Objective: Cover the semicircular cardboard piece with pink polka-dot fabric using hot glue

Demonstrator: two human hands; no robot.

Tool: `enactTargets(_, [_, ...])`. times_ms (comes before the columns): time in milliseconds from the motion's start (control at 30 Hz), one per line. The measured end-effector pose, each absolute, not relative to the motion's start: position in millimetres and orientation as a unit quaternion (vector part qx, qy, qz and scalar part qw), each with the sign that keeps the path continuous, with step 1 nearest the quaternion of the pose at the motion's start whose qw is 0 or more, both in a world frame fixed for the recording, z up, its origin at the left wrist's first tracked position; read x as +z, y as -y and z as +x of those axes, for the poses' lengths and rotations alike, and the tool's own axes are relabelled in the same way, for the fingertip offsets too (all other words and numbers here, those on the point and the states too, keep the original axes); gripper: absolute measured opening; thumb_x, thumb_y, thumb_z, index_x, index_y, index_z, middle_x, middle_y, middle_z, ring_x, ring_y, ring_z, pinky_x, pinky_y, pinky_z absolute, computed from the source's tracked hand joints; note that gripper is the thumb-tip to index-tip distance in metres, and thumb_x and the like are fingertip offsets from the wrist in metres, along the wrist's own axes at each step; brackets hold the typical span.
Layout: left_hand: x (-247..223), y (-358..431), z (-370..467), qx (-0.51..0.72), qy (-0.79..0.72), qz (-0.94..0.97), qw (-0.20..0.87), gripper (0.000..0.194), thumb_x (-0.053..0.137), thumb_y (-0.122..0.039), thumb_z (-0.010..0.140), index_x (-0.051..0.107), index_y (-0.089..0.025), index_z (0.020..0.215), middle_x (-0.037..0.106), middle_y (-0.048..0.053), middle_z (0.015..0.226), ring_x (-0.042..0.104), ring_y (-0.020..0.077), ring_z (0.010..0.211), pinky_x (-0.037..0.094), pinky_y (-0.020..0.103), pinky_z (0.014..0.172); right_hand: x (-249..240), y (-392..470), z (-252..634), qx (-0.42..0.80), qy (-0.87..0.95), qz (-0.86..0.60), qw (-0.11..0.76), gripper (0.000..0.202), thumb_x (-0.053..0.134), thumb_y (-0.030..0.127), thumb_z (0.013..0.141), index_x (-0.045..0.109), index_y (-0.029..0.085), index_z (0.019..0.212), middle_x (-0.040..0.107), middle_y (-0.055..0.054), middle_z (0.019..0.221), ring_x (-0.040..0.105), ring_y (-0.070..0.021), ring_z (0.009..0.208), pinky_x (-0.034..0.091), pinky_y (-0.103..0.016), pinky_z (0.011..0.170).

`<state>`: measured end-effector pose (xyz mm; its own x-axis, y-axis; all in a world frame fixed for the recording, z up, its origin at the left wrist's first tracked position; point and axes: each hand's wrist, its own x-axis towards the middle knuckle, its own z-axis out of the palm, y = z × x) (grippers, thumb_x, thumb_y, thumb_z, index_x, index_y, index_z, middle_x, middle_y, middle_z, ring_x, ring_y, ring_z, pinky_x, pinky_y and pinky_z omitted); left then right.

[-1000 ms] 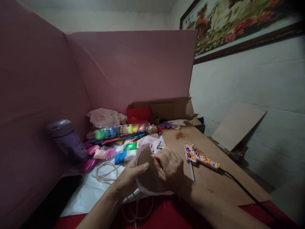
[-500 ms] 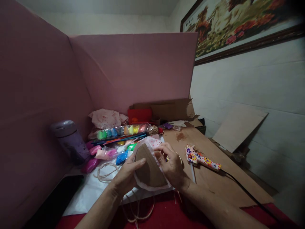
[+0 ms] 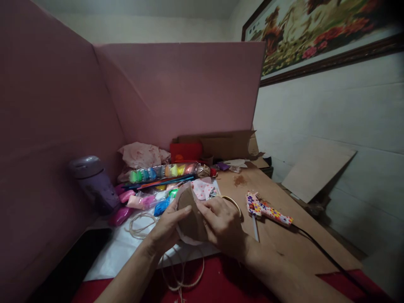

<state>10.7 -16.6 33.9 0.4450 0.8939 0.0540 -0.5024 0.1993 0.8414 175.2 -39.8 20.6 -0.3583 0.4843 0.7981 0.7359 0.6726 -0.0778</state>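
Both hands are engaged on one item: a brown, flat cardboard piece with pale fabric edging point(image 3: 189, 219), located between them, raised over the near part of a white sheet point(image 3: 107, 256). The left hand point(image 3: 167, 225) is partly closed on its left side, thumb flat on the brown face, remaining fingers largely concealed behind. The right hand point(image 3: 224, 223) is bunched, fingers curled and closed on the right margin; whether the fingertips pinch card or fabric alone cannot be determined. A thin gold-coloured curved band point(image 3: 236, 204) shows just beyond the right hand.

To the right, on the brown surface point(image 3: 284, 248), lies a floral-patterned pistol-shaped tool point(image 3: 268, 210) with a black cord point(image 3: 328, 252), apart from the hands; a pale straight stick point(image 3: 255, 228) extends from beneath it toward the near side.

To the left, a coil of beige twine point(image 3: 139, 225) rests on the sheet. Further loops of beige twine point(image 3: 183, 286) hang below the piece, against red cloth point(image 3: 97, 290). Beyond the hands are white fabric with pink spots point(image 3: 202, 189) and a clear pack of multicoloured lumps point(image 3: 162, 172). A purple lidded bottle point(image 3: 94, 181) stands at far left, tilted in view.
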Motion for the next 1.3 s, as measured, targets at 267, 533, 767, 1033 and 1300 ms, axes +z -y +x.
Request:
enactTargets(267, [44,7,-4,0.514,-0.222,0.382,0.735,0.052,0.053,-0.01,0.079,0.041,-0.019,0.129,0.069,0.01,0.1,0.064,0.0236,0.092,0.049,0.038,0.085,27,20,182,0.33,0.619,-0.398,0.592,0.055,0.027,0.055,0.089,0.066,0.015,0.09,0.065,-0.009,0.084,0.059,-0.0208,0.082,0.045,-0.033,0.074])
enactTargets(533, [51,-2,-11,0.547,-0.202,0.385,0.716,0.047,0.051,-0.01,0.081,0.045,-0.018,0.127,0.066,0.01,0.109,0.06,0.0252,0.102,0.045,0.042,0.092,24,18,177,0.488,0.579,-0.367,0.54,0.069,0.028,0.073,0.076,0.06,0.014,0.06,0.054,-0.002,0.058,0.048,-0.0119,0.053,0.038,-0.022,0.049])
enactTargets(767, [51,-2,-11,0.555,-0.226,0.373,0.708,0.044,0.05,-0.011,0.081,0.047,-0.017,0.125,0.068,0.01,0.104,0.062,0.0246,0.099,0.048,0.04,0.089,17,16,174,0.466,0.604,-0.355,0.54,0.036,0.053,0.048,0.079,0.052,0.016,0.062,0.044,0.004,0.054,0.041,-0.0082,0.049,0.033,-0.02,0.047])
enactTargets(1033, [52,-2,-11,0.572,-0.25,0.359,0.694,0.043,0.053,-0.008,0.079,0.05,-0.017,0.121,0.071,0.008,0.095,0.066,0.0211,0.086,0.05,0.036,0.085,17,15,175,0.432,0.62,-0.363,0.545,0.036,0.05,0.044,0.081,0.049,0.017,0.058,0.042,0.004,0.054,0.04,-0.0084,0.05,0.033,-0.021,0.047])
enactTargets(1300, [52,4,-6,0.564,-0.239,0.389,0.688,0.045,0.057,-0.012,0.078,0.051,-0.019,0.121,0.069,0.008,0.1,0.063,0.0226,0.094,0.048,0.038,0.088,16,20,167,0.495,0.555,-0.378,0.551,0.028,0.068,0.039,0.067,0.05,0.017,0.069,0.048,0.005,0.059,0.041,-0.0088,0.053,0.032,-0.02,0.047])
